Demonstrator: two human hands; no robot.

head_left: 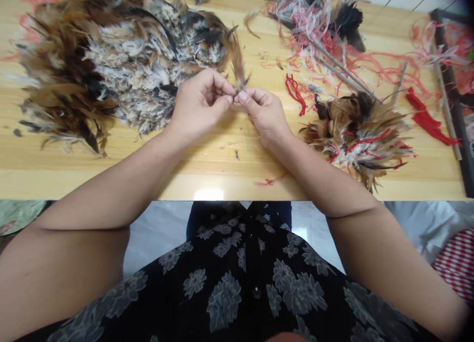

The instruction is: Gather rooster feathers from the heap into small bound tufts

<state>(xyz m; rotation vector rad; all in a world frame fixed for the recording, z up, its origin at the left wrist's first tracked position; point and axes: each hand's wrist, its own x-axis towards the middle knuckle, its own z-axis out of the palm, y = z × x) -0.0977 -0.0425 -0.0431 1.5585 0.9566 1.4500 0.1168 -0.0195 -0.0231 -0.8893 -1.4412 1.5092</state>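
Close together over the table, my left hand [207, 97] and my right hand [264, 112] pinch the base of a small brown feather bunch [238, 63]. Its tips point away from me. Both hands have thumb and forefinger closed at the quill ends; any thread between the fingertips is too small to make out. Left of my left hand spreads a large pile of brown, black and whitish feathers [129, 60]. Beyond my right forearm lies a bundle of brown feathers [355, 130] with red strands on it.
Red yarn pieces [295, 94] and a thicker red yarn hank [429, 117] lie to the right. Thin sticks [340, 68] cross pink and white plastic strips [303, 16] at the back. A dark frame [450, 100] borders the wooden table [207, 159] at the right edge.
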